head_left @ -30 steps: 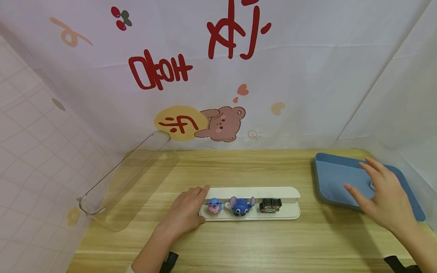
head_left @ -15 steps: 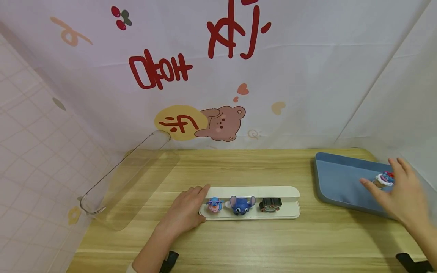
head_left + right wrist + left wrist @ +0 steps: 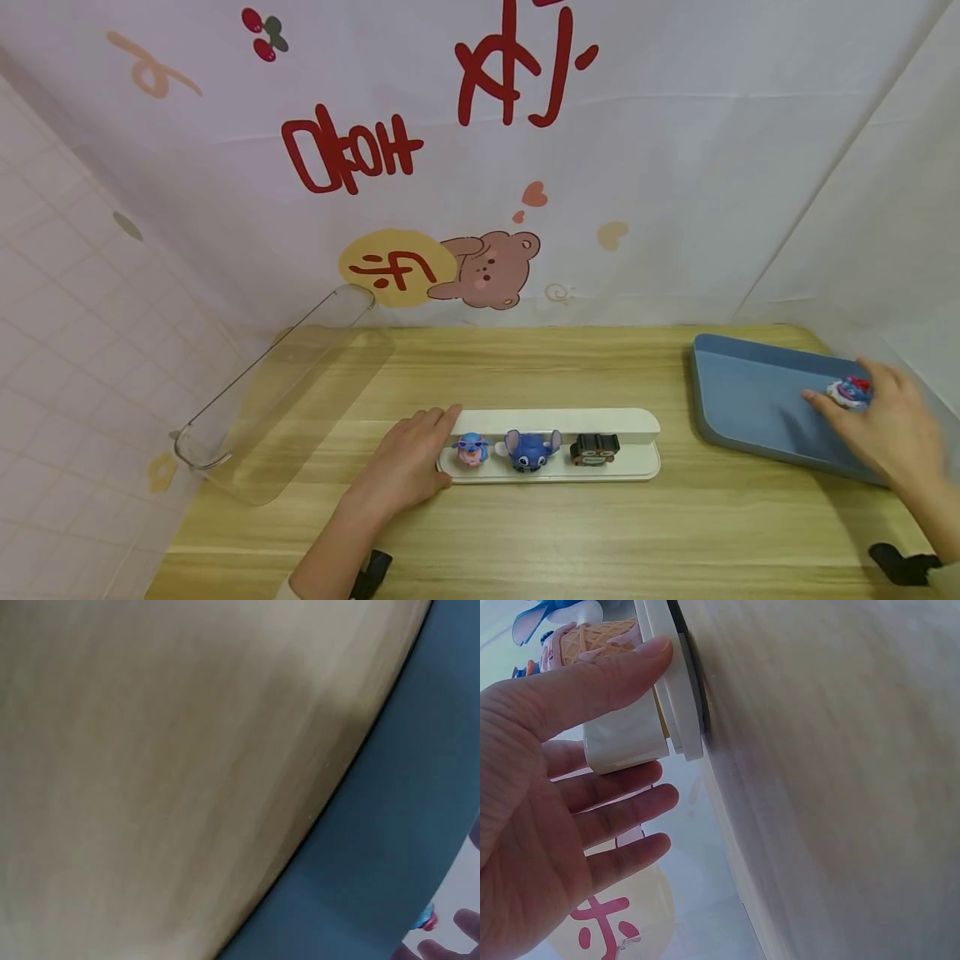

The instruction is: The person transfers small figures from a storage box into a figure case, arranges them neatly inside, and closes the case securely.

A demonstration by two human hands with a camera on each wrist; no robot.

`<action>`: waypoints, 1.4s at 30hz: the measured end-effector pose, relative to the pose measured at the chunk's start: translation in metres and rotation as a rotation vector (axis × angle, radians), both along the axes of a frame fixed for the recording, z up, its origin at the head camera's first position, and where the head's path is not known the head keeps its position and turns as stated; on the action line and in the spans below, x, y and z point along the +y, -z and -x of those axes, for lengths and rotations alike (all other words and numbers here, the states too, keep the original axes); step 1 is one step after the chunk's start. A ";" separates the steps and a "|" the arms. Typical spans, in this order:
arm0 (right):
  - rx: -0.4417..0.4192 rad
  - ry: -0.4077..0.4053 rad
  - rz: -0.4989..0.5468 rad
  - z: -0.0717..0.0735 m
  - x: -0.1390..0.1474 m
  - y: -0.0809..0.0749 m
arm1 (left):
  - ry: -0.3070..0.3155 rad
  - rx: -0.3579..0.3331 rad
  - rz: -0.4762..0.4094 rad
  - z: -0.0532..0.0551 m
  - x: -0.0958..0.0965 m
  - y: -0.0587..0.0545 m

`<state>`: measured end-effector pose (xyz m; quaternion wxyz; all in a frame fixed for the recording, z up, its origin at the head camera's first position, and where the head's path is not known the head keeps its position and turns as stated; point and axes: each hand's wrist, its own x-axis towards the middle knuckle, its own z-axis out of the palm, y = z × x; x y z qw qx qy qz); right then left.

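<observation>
The little blue-and-red toy is showing inside the blue tray, at about 3 o'clock from the white stand. The grip of the right hand is curving around it; I can't tell if it's holding on. The toy could end up tipping if fingers are only pinching its edge. The left hand is pinching the stand's 9 o'clock end. Compared with a second ago, the right hand is reaching further toward 3 o'clock and more toy is peeking out.
</observation>
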<state>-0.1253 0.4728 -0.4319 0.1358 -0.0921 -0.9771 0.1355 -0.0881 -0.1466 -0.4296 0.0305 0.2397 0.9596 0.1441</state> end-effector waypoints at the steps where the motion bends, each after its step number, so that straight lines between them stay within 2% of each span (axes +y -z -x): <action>1: -0.012 0.008 0.000 0.001 0.001 0.001 | 0.001 0.002 0.001 0.000 0.000 0.000; 20: -0.032 0.067 0.033 0.006 0.012 0.006 | -0.002 -0.009 -0.007 -0.001 0.000 -0.001; 42: 0.025 0.018 0.096 0.005 0.014 0.010 | -0.009 -0.017 -0.007 0.000 0.000 -0.001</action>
